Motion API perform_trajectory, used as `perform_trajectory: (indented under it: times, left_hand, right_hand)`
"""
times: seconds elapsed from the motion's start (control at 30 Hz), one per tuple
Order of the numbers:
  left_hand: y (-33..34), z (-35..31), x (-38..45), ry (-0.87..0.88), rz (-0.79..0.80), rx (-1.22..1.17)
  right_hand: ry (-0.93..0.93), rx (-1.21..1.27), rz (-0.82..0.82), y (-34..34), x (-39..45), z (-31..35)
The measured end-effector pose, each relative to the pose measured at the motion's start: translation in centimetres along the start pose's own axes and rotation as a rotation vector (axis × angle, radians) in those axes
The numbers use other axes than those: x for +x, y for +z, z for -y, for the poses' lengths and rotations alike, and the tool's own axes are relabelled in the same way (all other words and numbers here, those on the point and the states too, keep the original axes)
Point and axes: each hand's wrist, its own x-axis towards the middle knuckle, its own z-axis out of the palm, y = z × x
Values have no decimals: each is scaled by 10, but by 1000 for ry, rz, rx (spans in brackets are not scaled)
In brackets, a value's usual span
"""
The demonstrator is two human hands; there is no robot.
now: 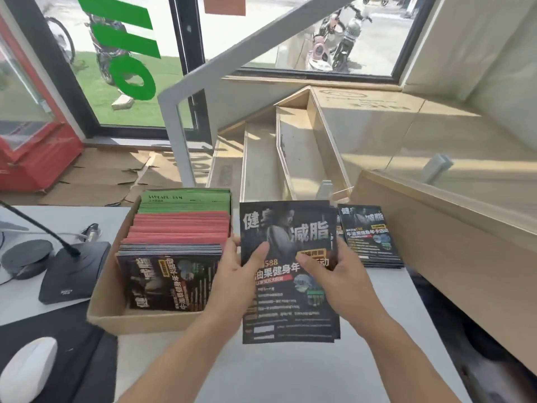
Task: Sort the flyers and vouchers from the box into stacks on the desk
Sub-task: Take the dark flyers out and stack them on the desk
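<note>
Both hands hold a bundle of dark flyers (pixel 286 269) at centre frame, long axis running away from the person: left hand (pixel 235 274) and right hand (pixel 334 274) pinch its side edges, fingers curled. The finished stack (pixel 370 237) lies up-right, nearer the right hand; the box (pixel 145 315) sits left on the surface (pixel 290 373).

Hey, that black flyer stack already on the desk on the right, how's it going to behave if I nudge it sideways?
The black flyer stack looks glossy, so the top sheets would probably slide and fan out rather than move as one block. Its edges already sit slightly offset, which suggests loose sheets. It lies flat and low on the desk, so tipping seems unlikely.
</note>
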Motion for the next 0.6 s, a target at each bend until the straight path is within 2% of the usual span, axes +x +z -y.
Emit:
perform_trajectory:
  times: [0.07,0.2,0.3,0.5,0.6]
  left_hand:
    - [22,22,9,-124,44,-94]
    - [54,49,14,58,-49,64]
    - [64,59,13,178,-52,176]
    - [80,84,-2,141,-93,193]
    - [86,87,-4,131,-146,154]
  right_hand:
    - [-6,-75,31,-22,6,-14]
    - [-8,20,-80,-59,23,-47]
    - [-44,94,-77,-77,27,-64]
    - [15,18,44,-90,29,-92]
    - [0,52,48,-93,26,-94]
